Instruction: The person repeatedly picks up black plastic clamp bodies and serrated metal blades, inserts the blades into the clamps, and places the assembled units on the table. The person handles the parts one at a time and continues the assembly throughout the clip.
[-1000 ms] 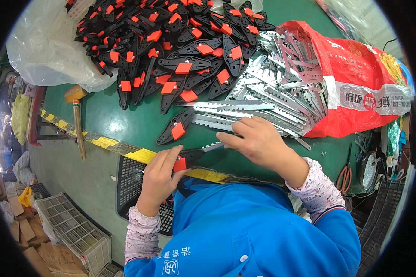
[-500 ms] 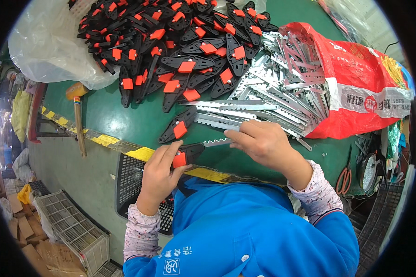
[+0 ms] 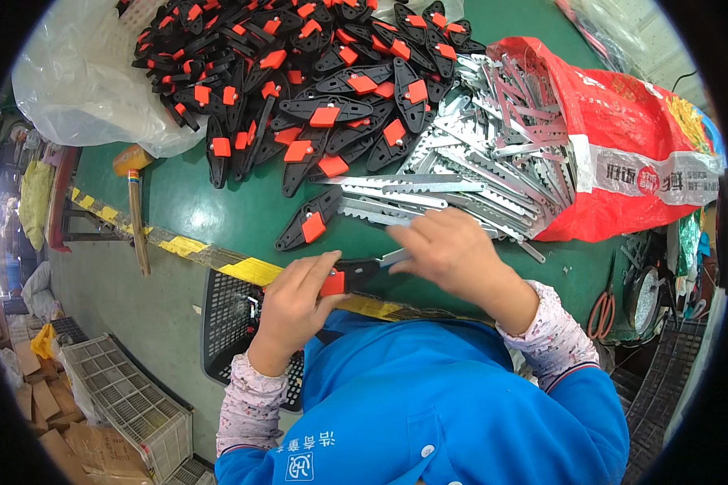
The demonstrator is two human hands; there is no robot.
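My left hand [image 3: 291, 305] is closed round a black plastic holder with a red tab [image 3: 359, 275] near the table's front edge. A toothed metal strip [image 3: 394, 257] is pinched in my right hand [image 3: 453, 252]. Its left end meets the holder's right end, and only a short length shows between holder and fingers; how deep it sits is hidden. Just beyond my hands lies another black holder [image 3: 309, 218] with a red tab, its right side next to several loose metal strips [image 3: 372, 212].
A big heap of black-and-red holders [image 3: 332, 109] covers the table's back. Metal strips spill from a red bag [image 3: 623, 190] at right. A mallet [image 3: 136, 210] lies at left. Scissors [image 3: 601, 314] are at the right edge; a dark plastic crate [image 3: 226, 323] stands below the striped front edge.
My right hand has shifted left, and much less of the strip shows between it and the holder. My left hand and the holder have moved slightly right.
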